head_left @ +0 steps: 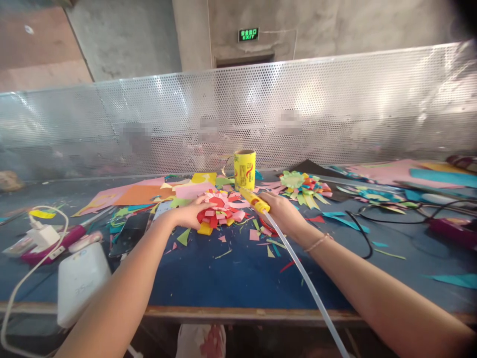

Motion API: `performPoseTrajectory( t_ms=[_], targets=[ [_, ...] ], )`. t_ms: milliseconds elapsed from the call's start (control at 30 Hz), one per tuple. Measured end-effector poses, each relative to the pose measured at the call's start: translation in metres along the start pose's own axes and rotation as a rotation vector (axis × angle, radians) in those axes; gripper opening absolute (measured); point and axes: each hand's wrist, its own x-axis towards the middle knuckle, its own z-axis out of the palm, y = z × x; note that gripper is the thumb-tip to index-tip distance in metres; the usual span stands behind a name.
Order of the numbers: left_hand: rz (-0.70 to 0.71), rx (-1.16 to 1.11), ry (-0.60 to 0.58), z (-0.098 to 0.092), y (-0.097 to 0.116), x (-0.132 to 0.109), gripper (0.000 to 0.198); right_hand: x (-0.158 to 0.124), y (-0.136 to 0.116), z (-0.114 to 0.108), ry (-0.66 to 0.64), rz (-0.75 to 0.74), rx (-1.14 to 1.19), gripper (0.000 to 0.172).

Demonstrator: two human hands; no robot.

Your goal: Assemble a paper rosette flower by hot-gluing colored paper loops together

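Observation:
My left hand holds the left edge of a layered paper flower in pink, red and yellow, its fingers partly hidden by the petals. Closed around a yellow glue gun is my right hand, just to the flower's right. From the gun's rear a long translucent glue stick runs down toward the table edge. Behind the gun a yellow printed tube stands upright. A second paper flower, green with mixed colours, lies farther right.
Coloured paper sheets and scraps cover the blue table. On the left are a white power bank, a charger with cable, and a dark phone. Black cables lie right. A perforated metal screen borders the back.

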Motion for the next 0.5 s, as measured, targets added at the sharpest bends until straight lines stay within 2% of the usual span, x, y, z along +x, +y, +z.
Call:
performPoseTrajectory(
  t_ms=[100, 267, 400, 500],
  targets=[
    [0.009, -0.027, -0.003, -0.0024, 0.0039, -0.0013, 0.075, 0.0000, -0.0002, -0.0004, -0.001, 0.012, 0.002, 0.006],
    [0.047, -0.037, 0.028, -0.0047, 0.0097, -0.0028, 0.072, -0.0002, -0.0010, -0.0021, 0.049, 0.056, 0.033, 0.010],
    [0.088, -0.023, 0.080, -0.0024, 0.0080, -0.0014, 0.061, 0.0001, -0.0014, -0.0031, 0.041, 0.062, 0.040, 0.011],
    [0.078, -0.057, 0.064, -0.0020, 0.0059, 0.0010, 0.055, 0.0004, -0.0020, -0.0038, 0.032, 0.075, 0.039, 0.010]
  ],
)
